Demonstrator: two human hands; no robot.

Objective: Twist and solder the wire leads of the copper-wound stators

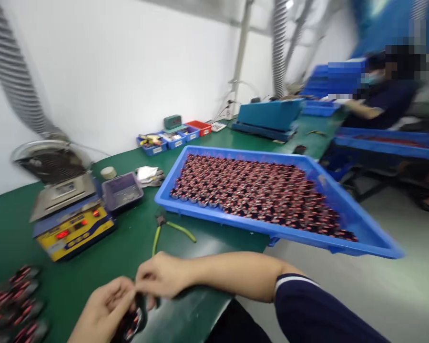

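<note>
Near the table's front edge, my left hand (105,305) is closed around a small black ring-shaped part with copper-red windings (138,318), like a motor coil. My right hand (164,275) meets it, thumb and fingertips pinched at the top of that part; what lies between those fingertips is too small and blurred to tell. Just beyond my right hand lie diagonal cutters (173,228) with yellow-green handles, jaws pointing away. Similar coil parts (16,305) sit in a group at the lower left, smeared by motion.
A large blue tray (214,216) full of similar coils overhangs the table's right edge. At left stand a yellow-and-blue soldering machine (76,228), a grey duct (16,66) and a purple bin (123,193). Small boxes (155,145) line the wall. A co-worker (386,95) sits far right.
</note>
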